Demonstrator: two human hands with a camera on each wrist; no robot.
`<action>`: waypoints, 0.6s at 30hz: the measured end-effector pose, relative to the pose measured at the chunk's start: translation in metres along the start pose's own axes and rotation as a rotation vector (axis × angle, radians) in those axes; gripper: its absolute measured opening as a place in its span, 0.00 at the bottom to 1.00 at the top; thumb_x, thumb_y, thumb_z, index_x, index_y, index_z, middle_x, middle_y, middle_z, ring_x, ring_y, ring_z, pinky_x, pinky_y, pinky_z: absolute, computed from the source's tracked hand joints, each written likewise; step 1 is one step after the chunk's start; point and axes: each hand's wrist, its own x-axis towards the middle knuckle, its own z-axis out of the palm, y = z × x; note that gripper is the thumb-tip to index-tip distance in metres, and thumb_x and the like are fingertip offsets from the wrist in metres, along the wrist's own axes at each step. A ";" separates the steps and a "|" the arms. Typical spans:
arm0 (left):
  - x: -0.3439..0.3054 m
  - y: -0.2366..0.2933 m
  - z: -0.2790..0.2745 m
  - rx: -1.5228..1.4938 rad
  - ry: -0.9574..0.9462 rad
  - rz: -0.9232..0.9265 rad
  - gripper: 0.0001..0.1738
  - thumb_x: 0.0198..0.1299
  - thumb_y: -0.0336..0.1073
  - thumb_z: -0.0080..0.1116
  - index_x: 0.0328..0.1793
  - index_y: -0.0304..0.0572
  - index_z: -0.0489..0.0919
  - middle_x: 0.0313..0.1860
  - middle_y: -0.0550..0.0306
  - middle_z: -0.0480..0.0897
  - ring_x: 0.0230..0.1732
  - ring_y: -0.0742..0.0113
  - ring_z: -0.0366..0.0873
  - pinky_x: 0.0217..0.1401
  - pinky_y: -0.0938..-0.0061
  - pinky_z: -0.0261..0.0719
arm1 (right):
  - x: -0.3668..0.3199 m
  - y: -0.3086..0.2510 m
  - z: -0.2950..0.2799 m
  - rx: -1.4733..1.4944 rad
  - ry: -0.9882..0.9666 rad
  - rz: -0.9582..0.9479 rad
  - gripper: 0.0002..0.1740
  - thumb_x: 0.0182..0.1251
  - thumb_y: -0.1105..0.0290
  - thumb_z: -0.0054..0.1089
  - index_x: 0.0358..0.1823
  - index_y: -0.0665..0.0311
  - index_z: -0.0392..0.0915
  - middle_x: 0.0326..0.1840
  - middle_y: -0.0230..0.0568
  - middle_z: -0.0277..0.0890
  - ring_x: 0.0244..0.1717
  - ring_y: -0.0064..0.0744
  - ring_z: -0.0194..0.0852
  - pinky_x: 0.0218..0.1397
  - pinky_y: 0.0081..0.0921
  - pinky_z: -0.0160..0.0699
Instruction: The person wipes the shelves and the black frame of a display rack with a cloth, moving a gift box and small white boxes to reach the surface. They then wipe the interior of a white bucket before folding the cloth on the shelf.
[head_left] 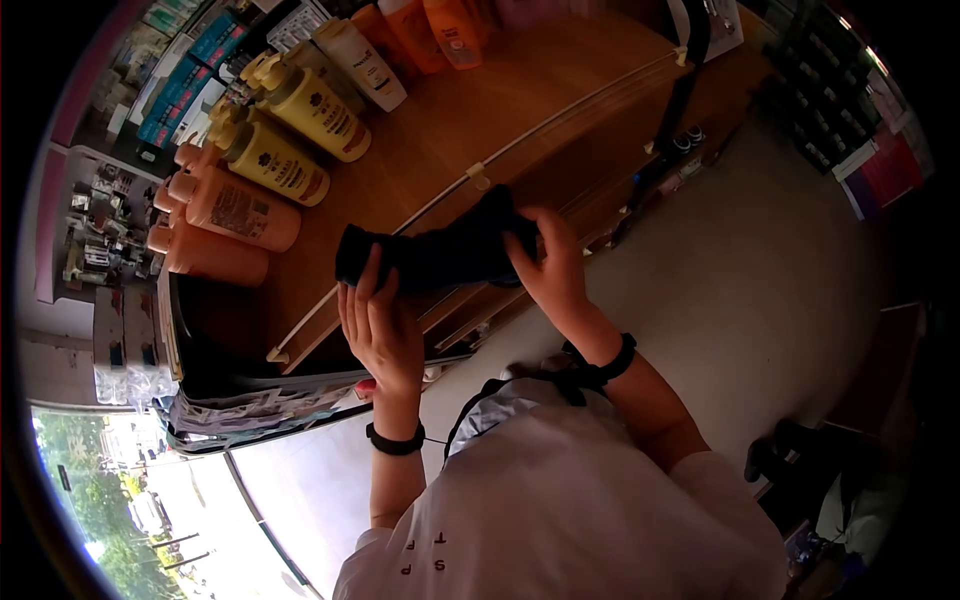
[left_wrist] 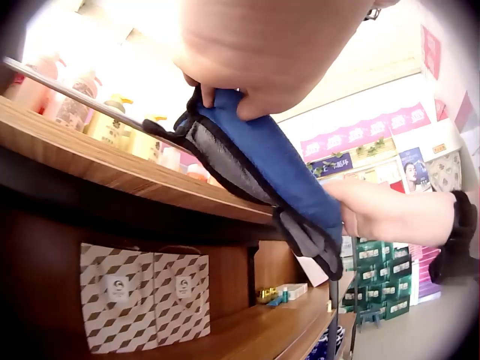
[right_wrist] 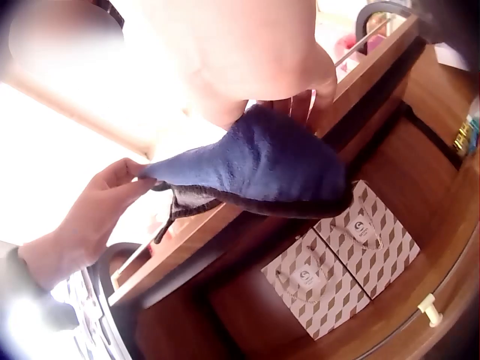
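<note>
A blue fabric piece (head_left: 440, 255) with black edging is stretched between my two hands; it looks almost black in the head view. Grey lining (left_wrist: 217, 154) shows along its open side in the left wrist view. My left hand (head_left: 385, 335) pinches one end with thumb and fingers, as the right wrist view shows. At the other end, my right hand (head_left: 555, 265) grips the fabric, its fingertips partly hidden behind it. The piece is held up in front of the wooden shelf's edge, and its exact kind cannot be told.
Yellow pump bottles (head_left: 285, 165), pink bottles (head_left: 240, 210) and orange bottles (head_left: 455, 35) stand on the wooden shelf (head_left: 520, 110), behind a thin rail (head_left: 560, 125). Two patterned paper bags (left_wrist: 120, 296) sit on the shelf below. Green boxes (left_wrist: 384, 277) are stacked farther off.
</note>
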 end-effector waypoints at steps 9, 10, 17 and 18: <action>0.079 0.038 0.072 -0.163 -0.101 0.018 0.15 0.61 0.21 0.59 0.53 0.38 0.82 0.63 0.49 0.85 0.62 0.46 0.83 0.62 0.57 0.82 | 0.041 -0.022 -0.080 -0.143 0.415 -0.243 0.19 0.65 0.77 0.69 0.55 0.65 0.73 0.52 0.48 0.74 0.49 0.47 0.77 0.53 0.37 0.76; 0.079 0.041 0.081 -0.181 -0.101 0.025 0.15 0.61 0.21 0.59 0.53 0.38 0.82 0.63 0.49 0.85 0.62 0.46 0.83 0.62 0.57 0.82 | 0.044 -0.020 -0.085 -0.158 0.371 -0.242 0.20 0.64 0.78 0.69 0.55 0.65 0.73 0.52 0.48 0.74 0.50 0.49 0.77 0.54 0.39 0.75; 0.084 0.051 0.093 -0.158 -0.137 -0.079 0.09 0.55 0.22 0.65 0.42 0.37 0.82 0.55 0.50 0.87 0.53 0.43 0.84 0.58 0.55 0.82 | 0.069 0.009 -0.089 -0.201 0.314 -0.230 0.21 0.60 0.81 0.70 0.54 0.65 0.75 0.52 0.50 0.77 0.53 0.55 0.76 0.55 0.46 0.74; 0.084 0.054 0.094 -0.163 -0.128 -0.075 0.09 0.55 0.22 0.65 0.42 0.37 0.82 0.55 0.50 0.87 0.53 0.43 0.84 0.58 0.55 0.82 | 0.079 0.012 -0.087 -0.218 0.324 -0.263 0.21 0.60 0.81 0.70 0.54 0.65 0.75 0.53 0.49 0.77 0.53 0.56 0.76 0.56 0.46 0.73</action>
